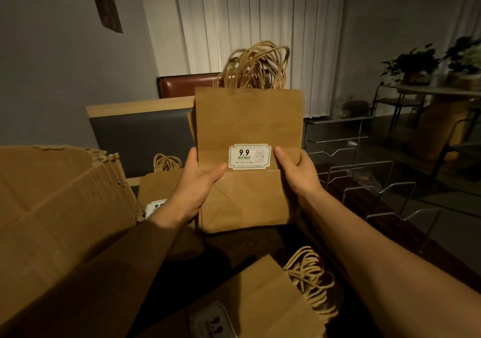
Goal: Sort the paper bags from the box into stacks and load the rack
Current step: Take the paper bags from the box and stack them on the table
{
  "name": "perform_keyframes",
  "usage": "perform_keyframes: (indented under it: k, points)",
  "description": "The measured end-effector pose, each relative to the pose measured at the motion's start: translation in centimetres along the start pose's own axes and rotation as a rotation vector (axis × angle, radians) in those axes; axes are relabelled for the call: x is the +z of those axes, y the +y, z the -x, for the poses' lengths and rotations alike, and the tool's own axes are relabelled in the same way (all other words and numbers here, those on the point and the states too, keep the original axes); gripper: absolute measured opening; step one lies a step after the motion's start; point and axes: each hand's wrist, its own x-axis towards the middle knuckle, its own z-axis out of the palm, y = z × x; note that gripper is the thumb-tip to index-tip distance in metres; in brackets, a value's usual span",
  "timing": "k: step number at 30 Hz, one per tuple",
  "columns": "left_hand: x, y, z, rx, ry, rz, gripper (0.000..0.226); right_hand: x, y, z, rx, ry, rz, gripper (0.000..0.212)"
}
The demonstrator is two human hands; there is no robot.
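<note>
Nearest the camera, a stack of flat brown paper bags (263, 301) lies on the dark desk (250, 244), its twisted paper handles fanned to the right and a white "9.9" label facing up at the bottom edge of the view. To the left, a torn cardboard box (52, 207) stands open, its flap reaching toward the centre. Above the desk, two bare forearms reach forward. The left hand (199, 181) grips the left edge of a held bundle of bags (248, 155), thumb pressed across the front just beside the white label; the right hand (299, 173) grips the right edge, thumb on the front face. The bundle stands upright, its folded bottoms toward the person and its rope handles bunched at the top. Behind the left wrist, another stack of bags (160, 184) lies flat on the desk, label partly hidden by the arm. To the right, a wire rack (382, 186) with upright dividers sits on the desk. Beyond are a grey padded bench back (140, 142), a red-brown chair back (187, 85), pale curtains (260, 19) and potted plants (416, 64) on a side table.
</note>
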Motion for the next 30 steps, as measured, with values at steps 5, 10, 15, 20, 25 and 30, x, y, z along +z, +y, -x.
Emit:
perform_keyframes:
  k: [5,10,15,20,25,30]
  points:
    - [-0.7,-3.9,1.2,-0.21,-0.051,-0.059,0.065,-0.8,3.3,0.9,0.006,-0.145,0.083,0.053]
    - [0.1,-4.7,0.4,-0.249,0.033,0.156,0.07,-1.2,4.5,0.8,0.03,-0.165,-0.01,0.061]
    - [0.6,-5.6,0.6,-0.194,0.085,0.151,0.057,-1.1,5.2,0.9,0.062,-0.203,-0.03,0.062]
    - [0.2,-5.0,-0.4,-0.242,0.059,0.067,0.062,-0.1,4.2,0.5,0.035,-0.088,0.073,0.05]
    - [-0.1,-4.1,-1.1,-0.278,0.07,0.037,0.052,1.1,3.1,-0.2,0.052,-0.019,0.181,0.059]
    - [-0.3,-4.8,-0.6,-0.267,0.077,-0.016,0.051,1.0,3.9,0.4,0.074,-0.007,0.156,0.056]
